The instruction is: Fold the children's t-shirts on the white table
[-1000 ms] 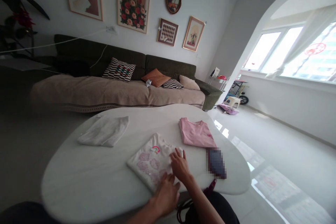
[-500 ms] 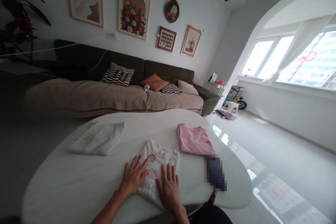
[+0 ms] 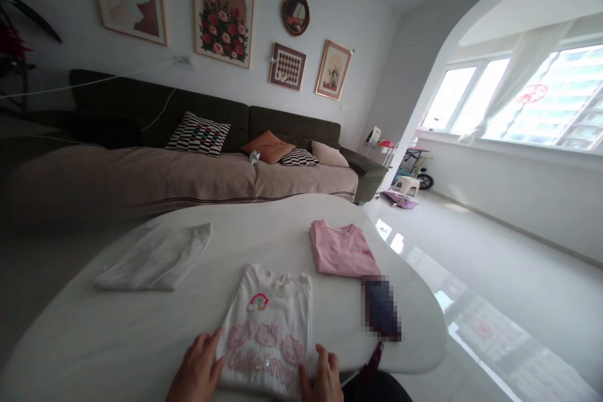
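A folded white T-shirt (image 3: 266, 326) lies face up on the white tabletop, with a rainbow patch and pink cat-face lettering on its front. My left hand (image 3: 195, 367) is at the shirt's lower left edge, fingers bent and closed at its side. At the lower right edge my right hand (image 3: 323, 377) has its thumb and curled fingers at the cloth. The shirt's bottom edge is partly out of view. A folded pink T-shirt (image 3: 343, 250) rests farther back on the right. Another folded white garment (image 3: 155, 257) lies at the back left.
The pale table (image 3: 400, 301) has a rounded edge. A blurred-out dark item (image 3: 382, 311) with a dark red strap (image 3: 374, 358) lies near its right front. Behind stands a sofa (image 3: 188, 176) with cushions. Glossy floor (image 3: 475, 270) extends to the right.
Both hands have come off the front of the white T-shirt and moved down to its two side edges. The shirt's whole print now shows, and the shirt sits nearer me. The view has shifted slightly right.
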The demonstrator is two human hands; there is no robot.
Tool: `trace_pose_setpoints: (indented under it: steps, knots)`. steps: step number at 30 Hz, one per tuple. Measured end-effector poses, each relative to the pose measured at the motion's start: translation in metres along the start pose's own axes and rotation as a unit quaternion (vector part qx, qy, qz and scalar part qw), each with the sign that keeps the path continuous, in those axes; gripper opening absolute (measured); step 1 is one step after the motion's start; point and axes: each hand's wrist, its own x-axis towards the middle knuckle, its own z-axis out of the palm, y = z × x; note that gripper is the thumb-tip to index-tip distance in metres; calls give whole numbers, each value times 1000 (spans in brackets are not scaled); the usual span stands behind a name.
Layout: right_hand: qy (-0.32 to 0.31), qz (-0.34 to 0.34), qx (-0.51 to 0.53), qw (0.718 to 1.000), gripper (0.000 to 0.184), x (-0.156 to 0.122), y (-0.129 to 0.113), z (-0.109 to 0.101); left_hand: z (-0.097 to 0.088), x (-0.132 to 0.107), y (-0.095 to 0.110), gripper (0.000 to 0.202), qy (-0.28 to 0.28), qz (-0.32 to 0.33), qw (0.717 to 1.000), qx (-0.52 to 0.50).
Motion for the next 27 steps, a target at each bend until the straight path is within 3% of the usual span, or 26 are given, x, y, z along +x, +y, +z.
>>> trace_pose_setpoints:
  steps: [6, 10, 12, 16, 19, 21, 23, 25, 27]
  knots:
    - [-7, 36, 214, 976, 54, 1, 1, 5, -11, 21, 4, 42, -78, -102, 984, -127]
    - [-76, 131, 403, 903, 66, 13, -16, -14, -24, 34, 14, 42, -125, -166, 934, -292]
    - [-117, 146, 445, 876, 64, 23, -32, -29, -29, 43, 24, 41, -126, -174, 921, -324]
    - [-121, 132, 414, 892, 44, 46, -63, -53, -30, 64, 41, 39, -122, -177, 921, -325]
    - [-120, 133, 406, 896, 32, 56, -70, -64, -33, 73, 50, 40, -135, -183, 912, -342]
    - [-124, 135, 407, 895, 33, 59, -65, -71, -42, 73, 57, 42, -183, -191, 878, -400]
    - [-134, 138, 424, 885, 41, 59, -53, -83, -54, 69, 69, 45, -252, -200, 812, -487]
    - [-154, 143, 473, 856, 50, 60, -37, -101, -65, 65, 84, 49, -301, -203, 745, -560]
    - [-167, 150, 521, 824, 53, 65, -22, -124, -70, 63, 103, 51, -313, -199, 719, -588]
